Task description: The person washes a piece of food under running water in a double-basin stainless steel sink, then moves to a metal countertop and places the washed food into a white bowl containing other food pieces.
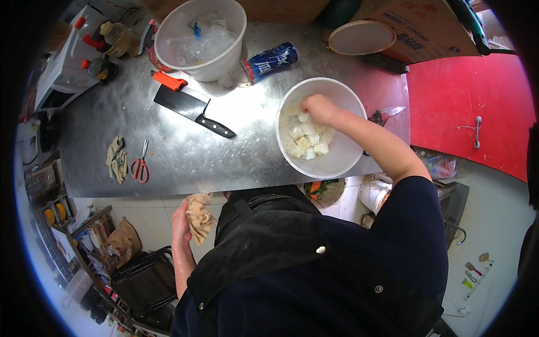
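Note:
My left hand [181,223] grips a crumpled tan cloth [200,218] just off the table's front edge. My right hand [320,110] reaches into a white plastic bucket [346,153] on the table, its fingers curled down near the far inner wall. Pale, whitish translucent chunks [303,139] cover the bucket's bottom beneath that hand. The fingertips are partly hidden, so whether they hold a chunk is unclear. Left of the bucket, a black cleaver [181,104] lies flat beside an orange-handled tool [168,80].
On the steel table [202,162] lie red-handled scissors [140,168] and a stained cloth [116,160]. A tub [229,54] of clear plastic bags and a blue-labelled bottle [273,59] stand or lie farther back. Sauce bottles [103,69] are at left, a cardboard box [414,31] at right.

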